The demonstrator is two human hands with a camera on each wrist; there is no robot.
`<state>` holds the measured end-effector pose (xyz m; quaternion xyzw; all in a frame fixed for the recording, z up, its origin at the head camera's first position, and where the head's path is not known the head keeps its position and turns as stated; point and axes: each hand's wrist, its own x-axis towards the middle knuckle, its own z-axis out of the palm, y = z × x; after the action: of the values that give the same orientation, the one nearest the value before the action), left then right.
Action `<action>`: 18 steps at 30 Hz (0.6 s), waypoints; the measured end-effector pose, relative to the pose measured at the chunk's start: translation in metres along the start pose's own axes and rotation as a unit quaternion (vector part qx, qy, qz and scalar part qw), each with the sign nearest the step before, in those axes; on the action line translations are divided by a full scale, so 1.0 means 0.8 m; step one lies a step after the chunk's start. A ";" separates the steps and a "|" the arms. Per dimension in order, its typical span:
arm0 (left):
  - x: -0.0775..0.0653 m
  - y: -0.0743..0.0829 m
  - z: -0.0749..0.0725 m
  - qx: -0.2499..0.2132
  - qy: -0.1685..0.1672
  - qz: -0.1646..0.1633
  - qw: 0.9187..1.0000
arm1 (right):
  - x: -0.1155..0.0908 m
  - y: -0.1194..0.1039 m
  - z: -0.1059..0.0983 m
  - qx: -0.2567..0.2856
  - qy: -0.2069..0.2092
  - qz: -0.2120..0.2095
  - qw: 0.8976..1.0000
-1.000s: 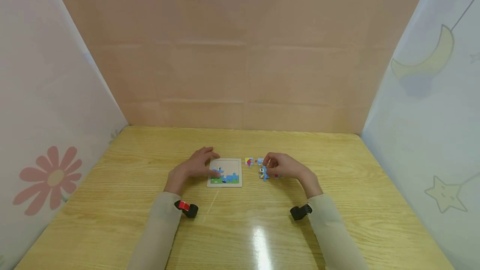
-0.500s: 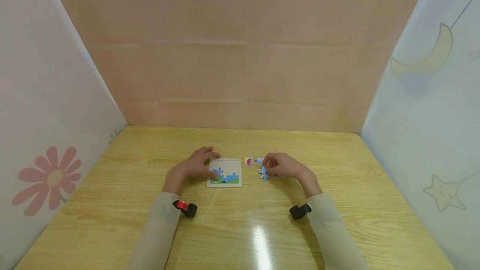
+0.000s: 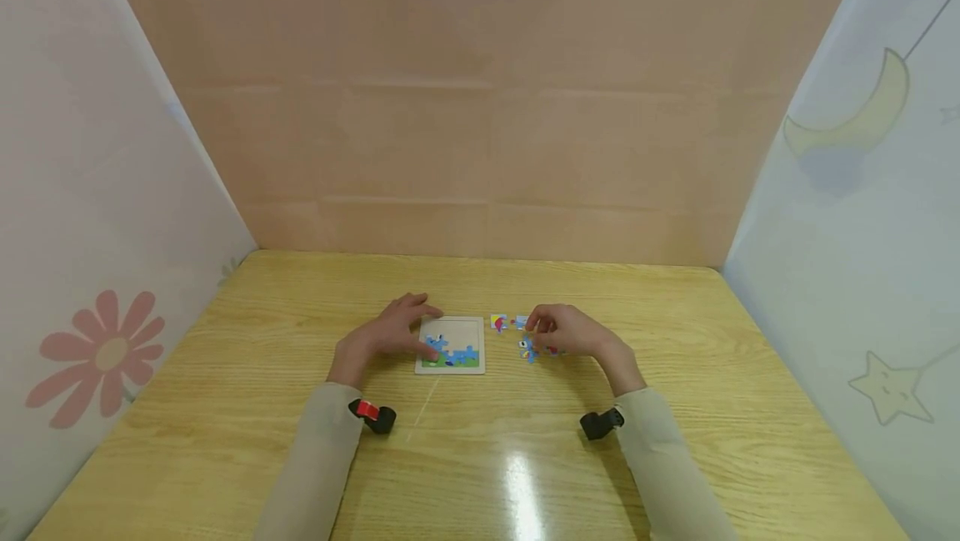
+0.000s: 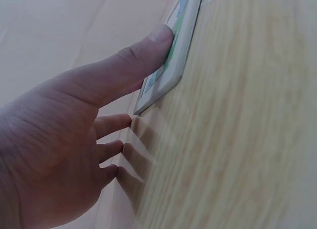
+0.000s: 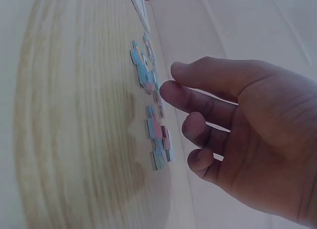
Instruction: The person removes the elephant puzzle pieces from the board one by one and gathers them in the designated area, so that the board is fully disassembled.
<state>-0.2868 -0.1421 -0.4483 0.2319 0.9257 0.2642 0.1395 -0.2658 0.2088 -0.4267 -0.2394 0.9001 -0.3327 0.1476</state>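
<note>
Cream tray (image 3: 465,333), blue and green fitted pieces (image 3: 461,356), blue loose piece (image 3: 528,351), yellow wood-grained table (image 3: 480,458), beige sleeves (image 3: 318,449)

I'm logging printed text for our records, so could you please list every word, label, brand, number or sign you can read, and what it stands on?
None: no text can be read in any view.
Puzzle board and loose puzzle pieces: coloured pictures; any marks are too small to read.
Side panels: a flower, a moon and a star, no readable words.
</note>
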 end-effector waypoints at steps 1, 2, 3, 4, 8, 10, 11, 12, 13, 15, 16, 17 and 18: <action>0.000 0.000 0.000 0.001 0.000 0.001 1.000 | 0.000 -0.001 0.000 -0.003 0.001 0.000 1.000; 0.001 0.001 0.000 0.002 0.001 0.001 1.000 | 0.001 -0.002 0.000 -0.004 0.002 -0.001 1.000; 0.000 0.001 0.000 0.001 0.000 -0.001 1.000 | 0.001 -0.003 0.000 -0.006 0.004 -0.001 1.000; 0.001 0.001 0.000 0.001 0.001 -0.001 1.000 | 0.002 -0.004 0.000 -0.008 0.004 -0.005 1.000; 0.002 0.000 0.000 0.004 0.002 -0.001 1.000 | 0.005 -0.009 0.003 -0.009 0.007 -0.011 1.000; 0.002 0.000 0.001 0.005 0.002 0.001 1.000 | 0.007 -0.012 0.005 -0.010 0.005 -0.016 1.000; 0.002 -0.001 0.001 0.005 0.002 0.000 1.000 | 0.008 -0.013 0.006 -0.009 0.005 -0.016 1.000; 0.003 -0.001 0.001 0.005 0.003 -0.001 1.000 | 0.009 -0.015 0.008 -0.010 0.004 -0.019 1.000; 0.003 -0.001 0.001 0.004 0.002 -0.002 1.000 | 0.010 -0.017 0.009 -0.010 0.003 -0.021 1.000; 0.003 -0.002 0.002 0.002 0.002 -0.004 1.000 | 0.012 -0.021 0.011 -0.015 0.002 -0.026 1.000; 0.003 -0.003 0.002 0.000 0.002 -0.006 1.000 | 0.014 -0.023 0.012 -0.018 0.003 -0.026 1.000; 0.002 -0.003 0.003 -0.001 0.003 -0.007 1.000 | 0.015 -0.024 0.013 -0.023 0.004 -0.027 0.999; 0.003 -0.003 0.003 -0.001 0.004 -0.007 1.000 | 0.017 -0.026 0.014 -0.028 0.005 -0.030 0.999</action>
<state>-0.2884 -0.1420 -0.4519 0.2240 0.9276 0.2653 0.1383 -0.2657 0.1818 -0.4224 -0.2684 0.9024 -0.3124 0.1266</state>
